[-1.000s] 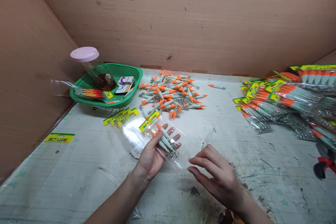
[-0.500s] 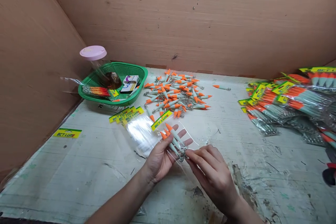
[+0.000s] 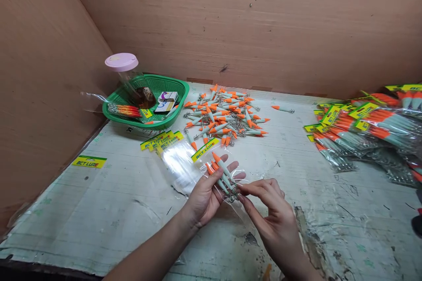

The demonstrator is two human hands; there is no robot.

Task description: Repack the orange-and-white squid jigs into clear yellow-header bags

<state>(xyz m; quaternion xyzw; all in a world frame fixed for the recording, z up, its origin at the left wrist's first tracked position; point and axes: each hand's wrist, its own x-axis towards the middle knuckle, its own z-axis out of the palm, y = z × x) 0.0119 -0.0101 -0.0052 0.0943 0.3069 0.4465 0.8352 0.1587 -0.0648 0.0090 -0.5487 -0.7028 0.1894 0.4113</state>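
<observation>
Nearest you, above the tabletop [image 3: 99, 224], your right hand [image 3: 273, 219] pinches its fingers [image 3: 245, 188] narrow on the hook end of the lures [image 3: 221, 171]. Your left hand [image 3: 206, 195] lies palm up just beside it, its fingers spread under a clear bag [image 3: 227, 184] with a yellow header, thumb pressing the orange-tipped lures against them. The bag with the lures sits in that hand, above the middle of the tabletop.

Just beyond, a stack of empty bags [image 3: 174, 162] lies flat, and a lone label [image 3: 89, 162] lies well off to the left.

Further back, a heap of loose lures [image 3: 224, 116] spreads out, with one stray [image 3: 282, 108] beside it. Filled packs [image 3: 365, 134] pile at the right.

Farthest left, a green basket [image 3: 180, 88] holds a jar with a pink lid [image 3: 121, 61], small boxes and a pack.
</observation>
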